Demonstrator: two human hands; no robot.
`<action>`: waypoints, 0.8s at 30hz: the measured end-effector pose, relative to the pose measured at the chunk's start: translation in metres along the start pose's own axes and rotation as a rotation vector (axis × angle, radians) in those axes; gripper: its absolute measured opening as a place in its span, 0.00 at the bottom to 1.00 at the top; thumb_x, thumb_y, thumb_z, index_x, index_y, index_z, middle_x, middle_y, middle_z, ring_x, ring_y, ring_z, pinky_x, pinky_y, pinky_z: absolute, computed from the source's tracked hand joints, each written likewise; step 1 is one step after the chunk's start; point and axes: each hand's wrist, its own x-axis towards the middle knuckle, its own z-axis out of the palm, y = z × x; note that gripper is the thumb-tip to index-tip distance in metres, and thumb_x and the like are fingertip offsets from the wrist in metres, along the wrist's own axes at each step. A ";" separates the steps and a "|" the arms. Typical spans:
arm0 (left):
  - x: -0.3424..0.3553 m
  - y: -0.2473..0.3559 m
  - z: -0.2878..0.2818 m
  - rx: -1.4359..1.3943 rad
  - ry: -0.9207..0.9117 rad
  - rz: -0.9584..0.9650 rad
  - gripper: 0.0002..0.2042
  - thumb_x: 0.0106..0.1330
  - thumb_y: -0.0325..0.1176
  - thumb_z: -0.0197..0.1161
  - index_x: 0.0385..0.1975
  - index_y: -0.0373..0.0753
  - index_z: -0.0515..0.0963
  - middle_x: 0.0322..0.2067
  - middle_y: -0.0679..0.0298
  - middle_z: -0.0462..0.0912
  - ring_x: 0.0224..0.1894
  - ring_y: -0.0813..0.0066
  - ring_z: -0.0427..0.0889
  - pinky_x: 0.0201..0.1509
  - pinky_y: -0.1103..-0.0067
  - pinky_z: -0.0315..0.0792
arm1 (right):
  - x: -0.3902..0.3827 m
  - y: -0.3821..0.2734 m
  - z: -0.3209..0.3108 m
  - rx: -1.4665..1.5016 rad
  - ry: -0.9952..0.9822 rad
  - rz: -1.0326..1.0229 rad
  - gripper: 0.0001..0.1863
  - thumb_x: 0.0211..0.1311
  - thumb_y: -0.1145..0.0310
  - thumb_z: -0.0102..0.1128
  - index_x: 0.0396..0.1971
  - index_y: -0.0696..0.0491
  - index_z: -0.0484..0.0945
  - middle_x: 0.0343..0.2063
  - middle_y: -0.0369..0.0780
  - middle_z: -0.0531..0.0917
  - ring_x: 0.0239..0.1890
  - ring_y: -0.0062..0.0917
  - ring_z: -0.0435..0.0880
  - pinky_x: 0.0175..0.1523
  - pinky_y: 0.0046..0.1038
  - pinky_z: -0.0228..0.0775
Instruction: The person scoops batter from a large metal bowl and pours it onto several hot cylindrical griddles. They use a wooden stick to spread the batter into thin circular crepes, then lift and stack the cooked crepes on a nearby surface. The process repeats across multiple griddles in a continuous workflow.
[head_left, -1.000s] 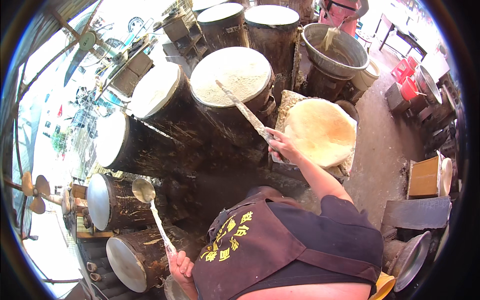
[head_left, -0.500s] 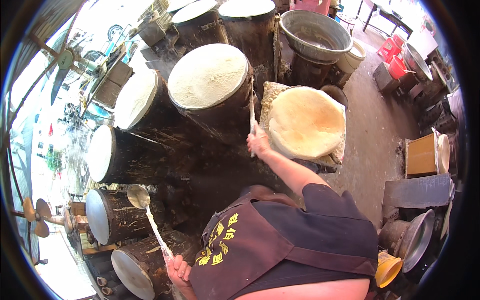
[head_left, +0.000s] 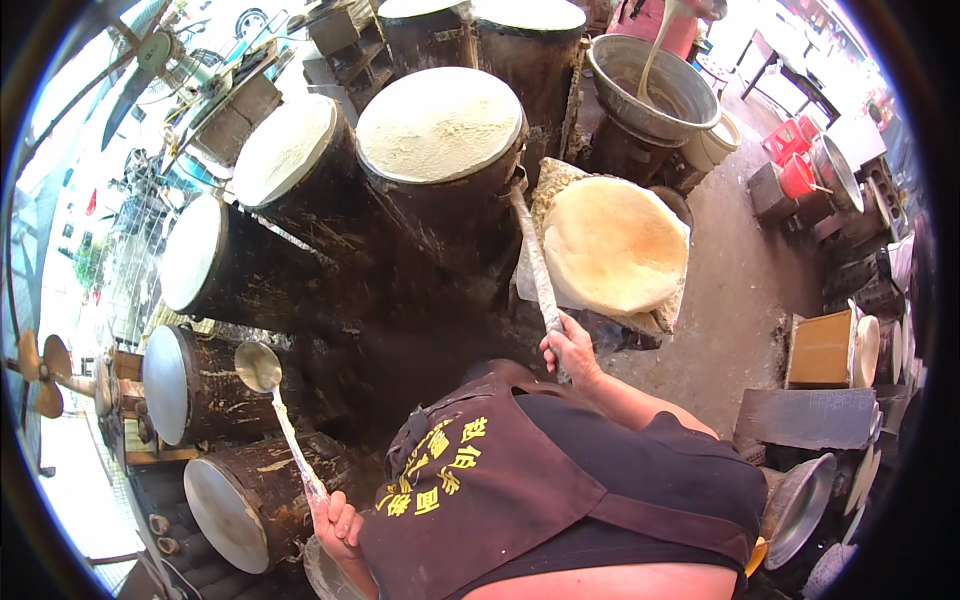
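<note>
My left hand [head_left: 338, 522] is closed around the wrapped, whitish handle of a metal ladle [head_left: 259, 368], whose bowl hangs near the round-lidded drums at left. My right hand [head_left: 570, 350] grips a long pale-coated stick [head_left: 538, 268]. The stick's far end, dark and hard to make out, is beside the dark drum [head_left: 440, 205] topped with a domed, crumbly-looking pale round [head_left: 440, 125]. Just right of the stick, a large round flatbread [head_left: 615, 245], lightly browned, lies on a crusted square stand [head_left: 548, 186].
Several dark drums with pale or grey tops curve around my left and front. A person in pink [head_left: 660, 25] stands beyond a metal basin [head_left: 607, 62]; a strand of batter [head_left: 652, 72] falls into it. Fans [head_left: 45, 372] stand at left. Right: a metal sheet [head_left: 805, 418] and a basin [head_left: 803, 515].
My right hand has drawn back toward me with the stick, and its far end sits at the drum's side. A batter strand now runs into the far basin. The whole view has shifted slightly.
</note>
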 end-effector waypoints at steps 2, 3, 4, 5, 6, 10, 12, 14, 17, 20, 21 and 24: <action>-0.013 -0.002 -0.009 -0.040 0.042 0.021 0.11 0.74 0.34 0.41 0.51 0.41 0.65 0.21 0.69 0.60 0.12 0.86 0.58 0.08 0.87 0.57 | 0.017 0.001 -0.004 0.090 0.076 -0.014 0.22 0.66 0.71 0.44 0.61 0.54 0.61 0.24 0.39 0.75 0.18 0.17 0.72 0.19 0.22 0.69; -0.018 -0.004 -0.013 -0.043 0.046 0.039 0.11 0.75 0.34 0.40 0.50 0.40 0.65 0.21 0.69 0.60 0.12 0.86 0.58 0.08 0.87 0.57 | 0.032 -0.005 -0.003 0.161 0.086 -0.044 0.19 0.68 0.69 0.44 0.58 0.54 0.62 0.24 0.39 0.75 0.17 0.18 0.72 0.18 0.22 0.69; -0.022 -0.004 -0.015 -0.045 0.048 0.050 0.11 0.75 0.35 0.39 0.50 0.40 0.65 0.21 0.69 0.60 0.12 0.85 0.58 0.08 0.86 0.57 | 0.060 -0.002 -0.009 0.193 0.078 -0.088 0.15 0.69 0.68 0.44 0.53 0.52 0.64 0.24 0.39 0.75 0.17 0.19 0.72 0.18 0.22 0.69; -0.024 -0.004 -0.017 -0.035 -0.033 0.017 0.11 0.75 0.35 0.39 0.48 0.40 0.65 0.21 0.69 0.60 0.12 0.85 0.58 0.08 0.86 0.57 | 0.085 -0.010 -0.004 0.239 0.100 -0.127 0.13 0.69 0.68 0.44 0.51 0.52 0.65 0.24 0.39 0.75 0.17 0.19 0.72 0.19 0.23 0.69; -0.025 -0.003 -0.018 -0.023 -0.116 -0.020 0.11 0.75 0.36 0.39 0.47 0.39 0.66 0.21 0.69 0.60 0.12 0.85 0.58 0.08 0.86 0.57 | 0.109 -0.020 0.005 0.288 0.125 -0.167 0.11 0.69 0.68 0.43 0.49 0.52 0.65 0.24 0.39 0.75 0.17 0.20 0.72 0.19 0.23 0.69; -0.039 0.002 -0.026 -0.035 0.021 0.030 0.10 0.75 0.38 0.39 0.39 0.39 0.65 0.20 0.69 0.60 0.12 0.85 0.58 0.08 0.85 0.57 | 0.224 -0.037 0.029 0.757 0.012 -0.016 0.12 0.71 0.60 0.43 0.36 0.54 0.65 0.21 0.36 0.71 0.16 0.17 0.69 0.18 0.19 0.66; -0.040 0.005 -0.021 -0.016 0.064 0.042 0.11 0.75 0.38 0.39 0.35 0.39 0.64 0.20 0.69 0.61 0.12 0.85 0.58 0.07 0.85 0.58 | 0.247 -0.022 0.046 0.826 -0.054 0.204 0.12 0.73 0.56 0.38 0.35 0.47 0.65 0.21 0.35 0.69 0.17 0.19 0.67 0.19 0.21 0.63; -0.030 0.011 -0.016 0.057 -0.273 -0.106 0.11 0.75 0.38 0.38 0.44 0.39 0.66 0.20 0.70 0.60 0.12 0.85 0.59 0.08 0.85 0.58 | 0.227 -0.004 0.073 0.711 0.038 0.160 0.10 0.73 0.55 0.37 0.37 0.41 0.66 0.21 0.35 0.69 0.17 0.21 0.66 0.20 0.24 0.62; -0.039 0.010 -0.009 -0.012 0.071 0.065 0.12 0.75 0.38 0.39 0.48 0.40 0.66 0.20 0.69 0.60 0.12 0.85 0.59 0.08 0.85 0.58 | 0.195 0.017 0.067 0.702 -0.023 0.224 0.10 0.73 0.54 0.36 0.48 0.35 0.67 0.22 0.35 0.68 0.17 0.20 0.65 0.20 0.25 0.62; -0.035 0.025 -0.035 -0.004 -0.005 -0.035 0.11 0.75 0.39 0.39 0.45 0.40 0.66 0.20 0.70 0.60 0.12 0.85 0.59 0.08 0.85 0.58 | 0.144 0.030 0.052 0.660 -0.091 0.323 0.10 0.73 0.54 0.38 0.49 0.33 0.65 0.21 0.35 0.68 0.16 0.20 0.65 0.20 0.24 0.62; -0.030 0.024 -0.030 -0.007 0.020 -0.032 0.11 0.75 0.39 0.40 0.43 0.40 0.66 0.20 0.70 0.60 0.12 0.85 0.59 0.07 0.85 0.58 | 0.127 0.038 0.042 0.673 -0.133 0.338 0.07 0.73 0.55 0.38 0.45 0.34 0.64 0.20 0.35 0.69 0.15 0.20 0.65 0.20 0.25 0.63; -0.013 0.013 0.018 0.053 -0.242 -0.151 0.10 0.75 0.38 0.41 0.39 0.38 0.64 0.19 0.71 0.59 0.11 0.86 0.58 0.06 0.86 0.57 | 0.059 0.031 0.010 0.564 -0.192 0.354 0.14 0.73 0.58 0.38 0.55 0.38 0.64 0.16 0.34 0.67 0.12 0.16 0.61 0.16 0.19 0.56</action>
